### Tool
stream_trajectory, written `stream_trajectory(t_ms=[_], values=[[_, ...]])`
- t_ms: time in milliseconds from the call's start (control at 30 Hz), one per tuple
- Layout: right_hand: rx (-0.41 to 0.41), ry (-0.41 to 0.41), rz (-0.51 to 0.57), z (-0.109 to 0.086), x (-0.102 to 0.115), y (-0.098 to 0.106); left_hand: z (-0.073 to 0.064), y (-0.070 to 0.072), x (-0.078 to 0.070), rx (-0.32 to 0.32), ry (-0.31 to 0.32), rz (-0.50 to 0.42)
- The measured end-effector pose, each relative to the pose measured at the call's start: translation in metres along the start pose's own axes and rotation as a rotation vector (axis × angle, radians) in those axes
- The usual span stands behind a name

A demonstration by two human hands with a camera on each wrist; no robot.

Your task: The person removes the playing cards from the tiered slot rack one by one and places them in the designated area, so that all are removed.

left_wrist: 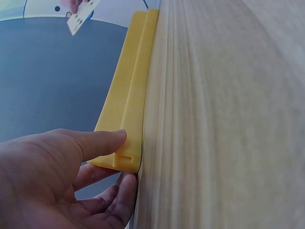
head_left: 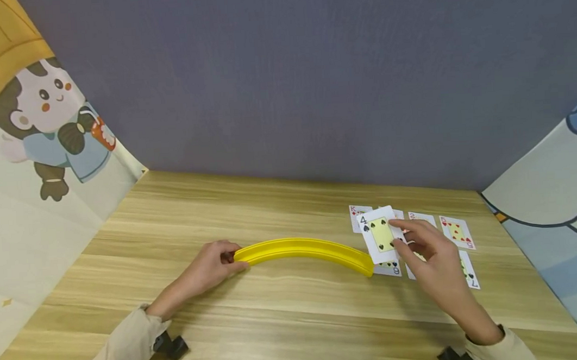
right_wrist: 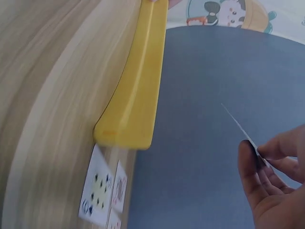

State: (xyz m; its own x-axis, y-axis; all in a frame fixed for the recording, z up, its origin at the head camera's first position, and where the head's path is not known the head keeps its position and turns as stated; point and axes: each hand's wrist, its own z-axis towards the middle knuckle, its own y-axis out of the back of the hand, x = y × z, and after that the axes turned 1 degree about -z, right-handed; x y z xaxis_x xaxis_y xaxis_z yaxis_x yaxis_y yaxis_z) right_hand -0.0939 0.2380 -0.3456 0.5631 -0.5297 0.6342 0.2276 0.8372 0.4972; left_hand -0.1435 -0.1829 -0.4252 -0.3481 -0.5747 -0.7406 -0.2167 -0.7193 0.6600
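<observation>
A curved yellow card holder with a lengthwise groove [head_left: 297,247] rests on the table. My left hand [head_left: 214,265] pinches its left end; in the left wrist view the thumb [left_wrist: 102,143] lies on top and other fingers are underneath. Up off the table, my right hand [head_left: 434,259] pinches a four of spades playing card [head_left: 381,234] by its right edge. That card is seen edge-on in the right wrist view, above the table and apart from the holder. No card stands in the holder's groove.
Face-up cards lie in two rows at the right, partly hidden by my right hand: a king [head_left: 354,220], a two [head_left: 420,216], a five of hearts [head_left: 457,232], a seven [head_left: 469,271] and others. A dark grey panel [head_left: 289,93] closes off the table's back, with printed side walls.
</observation>
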Motion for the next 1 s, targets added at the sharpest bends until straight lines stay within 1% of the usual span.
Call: stream_trajectory(t_ms=[167, 267, 367, 533, 700, 767, 867, 1000], values=[[-0.028, -0.028, -0.022, -0.006, -0.012, 0.014, 0.001, -0.001, 0.0, -0.003, 0.013, 0.002], [-0.05, -0.066, -0.02, -0.009, -0.018, 0.022, 0.001, -0.001, 0.0, -0.001, 0.017, 0.001], [-0.075, -0.107, -0.042, -0.013, -0.023, 0.03, 0.002, -0.001, -0.001, -0.001, 0.023, -0.004], [-0.116, -0.152, -0.097, -0.019, -0.037, 0.042, 0.004, -0.002, -0.001, -0.006, 0.044, -0.009], [-0.126, -0.18, -0.167, -0.026, -0.058, 0.049, 0.006, -0.003, 0.001, -0.011, 0.04, -0.004], [-0.138, -0.211, -0.206, -0.028, -0.066, 0.053, 0.007, -0.004, 0.001, -0.012, 0.032, -0.002], [-0.152, -0.265, -0.234, -0.03, -0.076, 0.059, 0.007, -0.005, 0.002, -0.014, 0.027, 0.0], [-0.168, -0.314, -0.233, -0.032, -0.087, 0.069, 0.008, -0.005, 0.001, -0.014, 0.026, 0.005]])
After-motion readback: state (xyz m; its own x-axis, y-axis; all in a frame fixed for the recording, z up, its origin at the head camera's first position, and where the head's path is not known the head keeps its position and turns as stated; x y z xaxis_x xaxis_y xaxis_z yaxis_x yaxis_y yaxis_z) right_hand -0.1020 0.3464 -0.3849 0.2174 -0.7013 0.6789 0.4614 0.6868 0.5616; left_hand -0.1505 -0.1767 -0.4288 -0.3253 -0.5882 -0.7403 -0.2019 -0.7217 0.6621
